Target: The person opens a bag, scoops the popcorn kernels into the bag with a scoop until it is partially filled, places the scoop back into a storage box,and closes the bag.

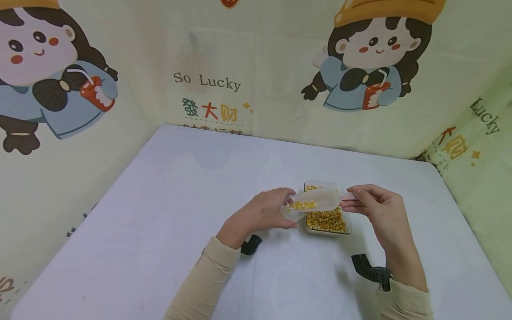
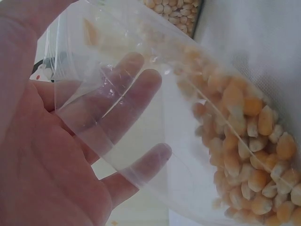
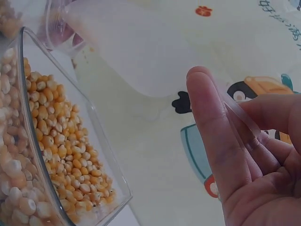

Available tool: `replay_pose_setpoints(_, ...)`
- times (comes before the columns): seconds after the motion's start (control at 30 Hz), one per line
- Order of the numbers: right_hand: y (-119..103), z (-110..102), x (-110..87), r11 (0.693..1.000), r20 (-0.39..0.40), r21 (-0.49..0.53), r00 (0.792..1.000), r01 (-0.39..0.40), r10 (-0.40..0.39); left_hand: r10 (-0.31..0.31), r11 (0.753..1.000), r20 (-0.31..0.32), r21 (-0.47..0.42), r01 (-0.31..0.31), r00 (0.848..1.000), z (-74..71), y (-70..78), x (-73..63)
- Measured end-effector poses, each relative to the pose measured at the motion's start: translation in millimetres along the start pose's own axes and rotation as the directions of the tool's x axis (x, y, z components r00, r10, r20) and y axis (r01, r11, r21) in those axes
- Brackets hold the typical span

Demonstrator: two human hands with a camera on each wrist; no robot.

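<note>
My left hand (image 1: pixel 266 210) holds a clear plastic bag (image 2: pixel 188 141) by its upper part, with several fingers showing through the film. Corn kernels (image 2: pixel 254 165) lie heaped inside the bag. Between thumb and fingers, my right hand (image 1: pixel 386 213) pinches the handle of a translucent white scoop (image 1: pixel 326 199). Yellow kernels (image 1: pixel 302 205) sit toward the scoop's front end, which is at the mouth of the bag. Under the scoop stands a clear rectangular container (image 1: pixel 347 226) of corn kernels, partly covered by the scoop in the head view.
The container rests on a white tabletop (image 1: pixel 180 195). Printed cloth walls (image 1: pixel 276 89) with cartoon figures enclose the table at the back and sides. A black wrist mount (image 1: pixel 370 272) sticks out beside the right wrist, another (image 1: pixel 251 245) beside the left.
</note>
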State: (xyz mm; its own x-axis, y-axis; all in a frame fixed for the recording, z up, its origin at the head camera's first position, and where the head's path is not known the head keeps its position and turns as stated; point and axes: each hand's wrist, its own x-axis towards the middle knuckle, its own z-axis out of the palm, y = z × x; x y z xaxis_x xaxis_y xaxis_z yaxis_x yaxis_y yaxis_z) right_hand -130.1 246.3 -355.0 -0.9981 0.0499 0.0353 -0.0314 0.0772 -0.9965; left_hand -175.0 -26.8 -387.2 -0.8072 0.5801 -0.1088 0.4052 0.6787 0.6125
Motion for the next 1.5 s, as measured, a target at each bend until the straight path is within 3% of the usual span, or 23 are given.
replay_pose_setpoints(0.2, -1.8, 0.6, -1.2, 0.999, -0.019, -0.041, 1.000, 0.018, -0.018, 0.017, 1.000, -0.001, -0.015, -0.017, 1.000, -0.2, -0.1, 0.8)
replay_pose_setpoints(0.37, -2.6, 0.1, -0.9, 0.999, -0.006, -0.013, 0.999, 0.045, -0.045, 0.041, 0.999, -0.002, -0.013, -0.041, 0.999, -0.6, -0.1, 1.3)
replay_pose_setpoints(0.6, -3.4, -2.1, -0.9, 0.998, 0.012, 0.020, 0.998, 0.064, -0.064, 0.026, 0.999, 0.011, -0.025, -0.025, 1.000, -0.6, -0.3, 1.2)
replay_pose_setpoints(0.83, -4.0, -7.5, -0.7, 0.999, -0.037, -0.005, 0.998, 0.046, -0.046, 0.025, 1.000, 0.011, -0.011, -0.025, 1.000, -2.0, 0.0, 1.2)
replay_pose_setpoints(1.5, -5.2, -26.7, -6.8, 0.993, -0.140, 0.104, 0.989, 0.058, -0.044, 0.008, 1.000, 0.029, -0.003, -0.008, 1.000, -2.6, 0.3, 0.8)
